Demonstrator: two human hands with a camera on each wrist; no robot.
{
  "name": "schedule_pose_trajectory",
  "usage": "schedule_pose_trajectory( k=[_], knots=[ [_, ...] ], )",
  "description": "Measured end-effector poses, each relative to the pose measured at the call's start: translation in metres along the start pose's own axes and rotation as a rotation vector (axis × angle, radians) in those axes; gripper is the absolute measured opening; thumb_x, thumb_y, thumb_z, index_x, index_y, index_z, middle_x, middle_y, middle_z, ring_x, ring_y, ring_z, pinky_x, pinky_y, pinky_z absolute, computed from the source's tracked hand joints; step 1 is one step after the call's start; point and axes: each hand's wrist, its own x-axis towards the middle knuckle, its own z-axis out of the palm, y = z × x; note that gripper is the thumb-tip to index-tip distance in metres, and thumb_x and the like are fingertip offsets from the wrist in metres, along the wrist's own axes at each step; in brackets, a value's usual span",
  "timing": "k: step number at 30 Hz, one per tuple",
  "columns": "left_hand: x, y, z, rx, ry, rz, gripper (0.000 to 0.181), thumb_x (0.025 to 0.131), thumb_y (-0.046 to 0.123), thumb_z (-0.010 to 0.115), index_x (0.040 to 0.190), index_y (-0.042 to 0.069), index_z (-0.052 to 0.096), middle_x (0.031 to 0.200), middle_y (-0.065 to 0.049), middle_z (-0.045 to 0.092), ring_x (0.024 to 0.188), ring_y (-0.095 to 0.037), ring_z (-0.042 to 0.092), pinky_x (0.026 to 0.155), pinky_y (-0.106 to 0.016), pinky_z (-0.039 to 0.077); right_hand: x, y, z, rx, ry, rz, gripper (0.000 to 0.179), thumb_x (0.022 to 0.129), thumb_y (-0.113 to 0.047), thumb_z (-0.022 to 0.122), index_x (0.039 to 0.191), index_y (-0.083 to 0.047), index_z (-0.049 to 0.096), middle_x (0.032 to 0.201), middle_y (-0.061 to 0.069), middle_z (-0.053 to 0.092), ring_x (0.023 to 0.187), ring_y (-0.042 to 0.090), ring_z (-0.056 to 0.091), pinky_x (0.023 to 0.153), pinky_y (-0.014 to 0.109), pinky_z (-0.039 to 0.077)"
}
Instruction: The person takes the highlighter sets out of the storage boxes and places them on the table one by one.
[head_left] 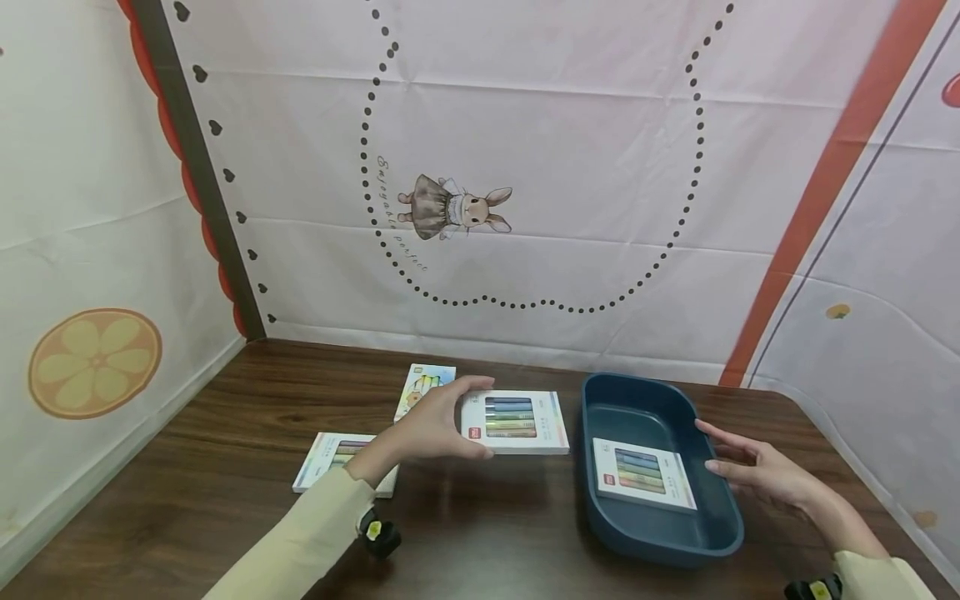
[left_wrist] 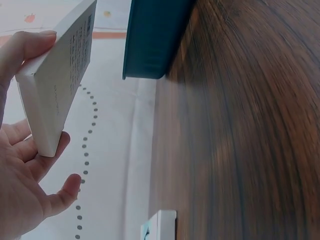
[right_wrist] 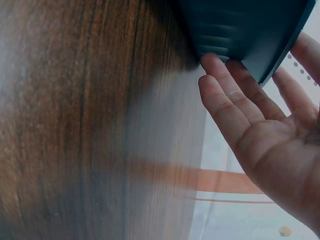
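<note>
My left hand (head_left: 427,423) grips a flat white box of markers (head_left: 551,421) by its two long edges, thumb on one and fingers on the other. In the left wrist view the printed back of this marker box (left_wrist: 62,80) shows, lifted off the table. Just right of it stands a dark blue bin (head_left: 660,546), in which a similar white marker box (head_left: 678,483) lies flat. My right hand (head_left: 772,479) is at the bin's right side. Its fairly straight fingers (right_wrist: 225,102) rest against the outer wall in the right wrist view.
On the brown wooden table (head_left: 210,467), another white marker box (head_left: 318,462) lies partly behind my left forearm. A box with a cartoon print (head_left: 427,379) sits behind my left hand. Printed white cloth (head_left: 525,275) rises along the back and sides.
</note>
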Motion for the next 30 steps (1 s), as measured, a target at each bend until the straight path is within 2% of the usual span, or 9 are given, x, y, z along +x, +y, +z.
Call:
schedule_pose_trajectory(
  k=[6,13,21,30],
  knots=[
    [-0.005,-0.004,-0.005,-0.012,0.007,-0.016,0.085,0.057,0.028,0.085,0.131,0.014,0.045,0.118,0.002,0.054,0.093,-0.015,0.05,0.079,-0.038,0.043,0.0,-0.001,0.0,0.006,0.002,0.003,0.066,0.092,-0.018,0.054,0.146,-0.016,0.017,0.136,0.044,0.011,0.107,0.031,0.053,0.081,0.046,0.048],
    [-0.011,-0.009,-0.008,0.0,0.0,-0.035,0.086,0.057,0.03,0.085,0.132,0.017,0.044,0.114,0.003,0.055,0.09,-0.012,0.05,0.073,-0.029,0.043,-0.001,-0.003,0.0,-0.008,0.005,0.0,0.066,0.091,-0.019,0.055,0.145,-0.013,0.016,0.136,0.044,0.01,0.108,0.033,0.053,0.081,0.046,0.048],
    [-0.019,-0.016,-0.007,0.005,-0.012,-0.039,0.086,0.058,0.031,0.084,0.132,0.013,0.044,0.114,0.002,0.055,0.089,-0.012,0.049,0.071,-0.028,0.044,0.0,-0.001,0.001,-0.012,0.008,-0.008,0.066,0.091,-0.019,0.055,0.145,-0.015,0.018,0.136,0.044,0.011,0.108,0.034,0.053,0.081,0.047,0.048],
    [-0.027,-0.024,-0.006,0.03,-0.009,-0.064,0.087,0.057,0.033,0.084,0.132,0.014,0.045,0.126,0.0,0.051,0.101,-0.013,0.047,0.085,-0.035,0.039,-0.001,-0.001,0.001,0.004,-0.005,-0.017,0.064,0.092,-0.019,0.054,0.145,-0.02,0.02,0.135,0.045,0.01,0.108,0.032,0.053,0.081,0.046,0.048]
  ],
)
